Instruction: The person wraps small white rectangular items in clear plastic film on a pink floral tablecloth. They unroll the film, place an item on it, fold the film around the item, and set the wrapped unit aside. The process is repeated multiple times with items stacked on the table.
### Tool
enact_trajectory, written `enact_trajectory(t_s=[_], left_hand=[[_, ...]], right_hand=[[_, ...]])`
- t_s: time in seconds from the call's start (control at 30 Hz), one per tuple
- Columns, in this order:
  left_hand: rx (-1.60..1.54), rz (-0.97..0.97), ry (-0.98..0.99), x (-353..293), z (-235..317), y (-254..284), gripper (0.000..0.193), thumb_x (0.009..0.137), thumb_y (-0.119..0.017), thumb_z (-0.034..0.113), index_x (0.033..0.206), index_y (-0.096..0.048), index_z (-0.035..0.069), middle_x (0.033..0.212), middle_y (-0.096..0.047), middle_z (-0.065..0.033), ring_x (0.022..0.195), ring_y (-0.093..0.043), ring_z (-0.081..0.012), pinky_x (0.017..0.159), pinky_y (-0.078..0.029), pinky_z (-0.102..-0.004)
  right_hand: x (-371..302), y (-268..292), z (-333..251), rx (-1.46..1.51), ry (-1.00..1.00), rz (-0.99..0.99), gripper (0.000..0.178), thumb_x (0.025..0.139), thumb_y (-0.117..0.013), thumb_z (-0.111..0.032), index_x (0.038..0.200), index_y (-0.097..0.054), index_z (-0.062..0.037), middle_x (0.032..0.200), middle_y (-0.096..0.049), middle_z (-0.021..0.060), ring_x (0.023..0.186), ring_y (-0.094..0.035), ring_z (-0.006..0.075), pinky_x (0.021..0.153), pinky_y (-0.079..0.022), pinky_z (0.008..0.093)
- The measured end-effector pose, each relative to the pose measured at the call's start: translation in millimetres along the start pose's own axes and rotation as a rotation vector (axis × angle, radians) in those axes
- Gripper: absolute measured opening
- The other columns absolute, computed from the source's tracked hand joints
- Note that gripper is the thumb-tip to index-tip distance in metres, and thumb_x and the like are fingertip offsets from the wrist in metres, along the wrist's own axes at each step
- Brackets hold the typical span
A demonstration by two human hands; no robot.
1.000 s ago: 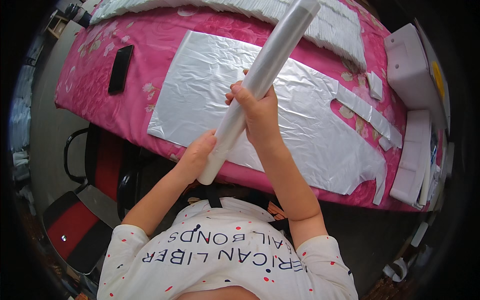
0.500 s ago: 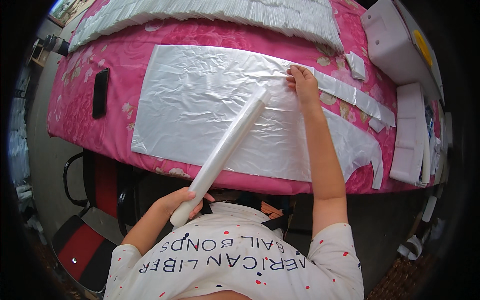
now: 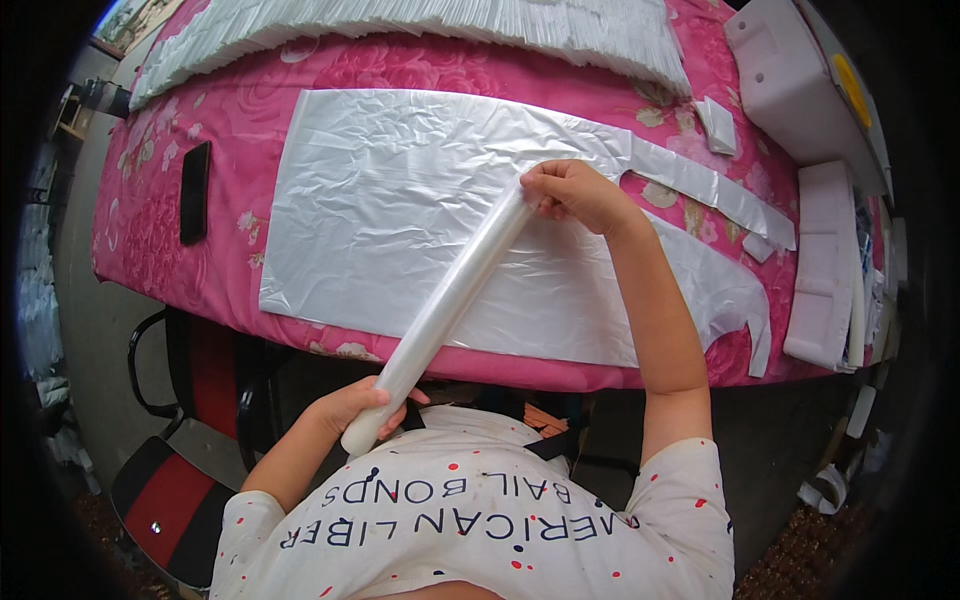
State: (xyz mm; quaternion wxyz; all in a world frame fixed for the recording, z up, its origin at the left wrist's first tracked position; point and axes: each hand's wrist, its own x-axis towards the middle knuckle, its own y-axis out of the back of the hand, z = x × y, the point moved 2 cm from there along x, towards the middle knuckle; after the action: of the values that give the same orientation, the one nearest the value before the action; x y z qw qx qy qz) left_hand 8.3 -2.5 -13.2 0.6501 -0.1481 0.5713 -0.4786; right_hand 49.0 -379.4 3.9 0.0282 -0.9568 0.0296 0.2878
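A long, smooth white roll slants from the front of my shirt up over the table. My left hand is wrapped around its lower end, just off the table's near edge. At the upper end, the fingers of my right hand are closed on the roll's tip. Below the roll's upper half lies a large, shiny, wrinkled white plastic bag, spread flat with two handle strips pointing right. The right hand is just above this bag.
A pink flowered cloth covers the table. Long rows of stacked white folded pieces line the far side. A black phone lies left, white foam boxes stand right. Red-and-black chairs sit lower left.
My right hand has come down and left from the bag's far edge and closed on the roll's upper tip. The left hand keeps its hold on the lower end.
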Motion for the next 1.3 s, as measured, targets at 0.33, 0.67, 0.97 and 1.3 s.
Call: enact_trajectory(t_s=[0.33,0.67,0.97,1.3], left_hand=[[0.151,0.036,0.050,-15.7,-6.2,16.5,0.069,0.067,-0.074,0.039,0.115,-0.050,-0.004,0.073,-0.057,-0.0062,0.059,-0.055,-0.0114,0.059,-0.045,-0.0239],[0.618,-0.032,0.292,-57.7,13.4,41.6,0.050,0.068,-0.078,0.019,0.108,-0.056,0.000,0.097,-0.063,-0.0069,0.093,-0.058,-0.0140,0.082,-0.046,-0.0304],[2.027,0.398,-0.654,45.7,140.3,-60.9,0.042,0.068,-0.071,0.026,0.104,-0.058,0.007,0.100,-0.060,-0.0108,0.091,-0.057,-0.0290,0.078,-0.046,-0.0385],[2.188,-0.103,-0.985,77.9,90.8,-57.5,0.066,0.081,-0.050,0.048,0.125,-0.043,-0.001,0.130,-0.043,-0.0155,0.125,-0.037,-0.0298,0.105,-0.026,-0.0426]], right_hand=[[4.9,53.1,7.2,-0.353,0.281,0.459,0.022,0.083,-0.060,-0.021,0.087,-0.065,0.0003,0.066,-0.058,0.0010,0.058,-0.051,0.0091,0.056,-0.042,0.0224],[-21.9,203.9,42.4,-0.329,0.474,0.961,0.024,0.085,-0.059,-0.023,0.093,-0.064,-0.0010,0.073,-0.061,0.0007,0.061,-0.054,0.0078,0.055,-0.045,0.0229],[25.0,72.9,9.9,-0.169,0.505,0.577,0.018,0.084,-0.060,-0.016,0.093,-0.064,-0.0008,0.072,-0.060,-0.0007,0.063,-0.051,0.0061,0.057,-0.042,0.0203],[38.1,65.0,-1.8,-0.288,0.419,0.506,0.019,0.085,-0.058,-0.017,0.090,-0.064,0.0001,0.071,-0.060,0.0002,0.063,-0.051,0.0067,0.060,-0.043,0.0224]])
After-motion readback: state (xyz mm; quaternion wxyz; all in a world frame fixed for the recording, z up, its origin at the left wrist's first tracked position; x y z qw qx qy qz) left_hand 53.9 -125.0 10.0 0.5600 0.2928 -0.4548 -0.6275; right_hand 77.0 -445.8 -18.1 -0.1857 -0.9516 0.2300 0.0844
